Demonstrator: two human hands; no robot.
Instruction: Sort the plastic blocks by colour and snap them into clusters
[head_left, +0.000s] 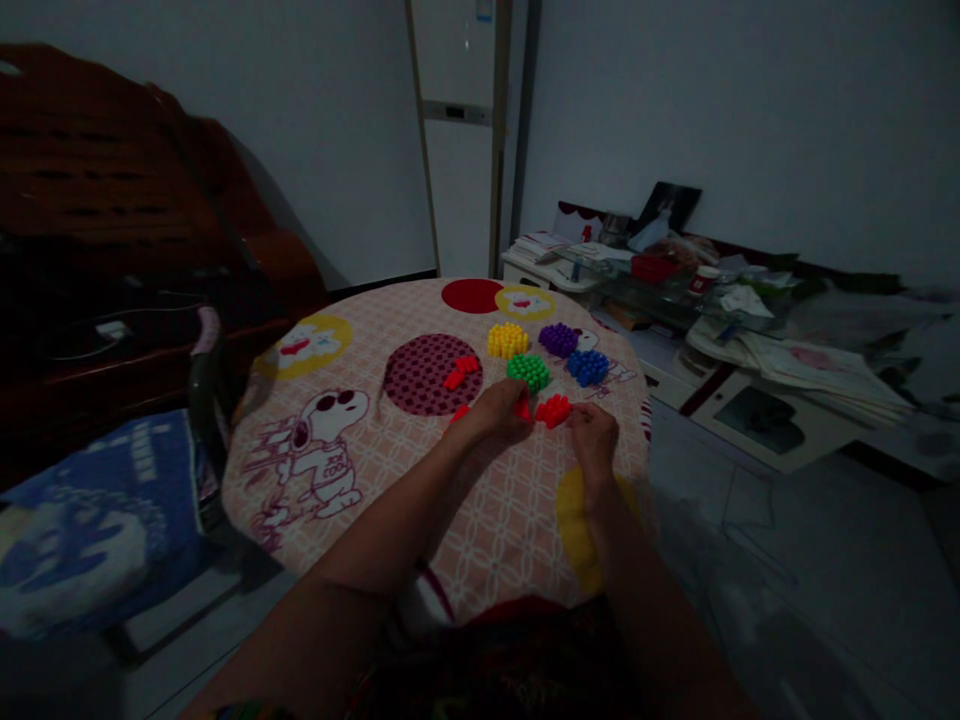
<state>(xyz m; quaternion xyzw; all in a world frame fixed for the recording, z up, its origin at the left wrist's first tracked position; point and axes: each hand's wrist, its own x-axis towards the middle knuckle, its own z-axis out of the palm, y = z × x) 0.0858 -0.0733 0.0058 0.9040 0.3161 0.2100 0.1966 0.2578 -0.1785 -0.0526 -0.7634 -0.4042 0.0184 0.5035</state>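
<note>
My left hand [502,410] is closed over the table, with a red plastic piece [523,410] showing at its fingertips. Just right of it lies a group of bumpy red pieces [553,410], packed close together. The fingers of my right hand [595,438] are pinched at the right edge of this group. Behind my hands are bumpy clusters in green [528,373], yellow [508,341], purple [559,340] and blue [588,367]. Farther left rest some loose red pieces [461,373], and another red piece [459,414] is partly hidden behind my left wrist.
A patterned cloth covers the round table [420,460]. At the left stand a chair with a blue cover [97,520] and a dark wooden bench [112,180]. A cluttered low cabinet [780,410] runs along the right wall, and a tall white unit [459,180] stands behind.
</note>
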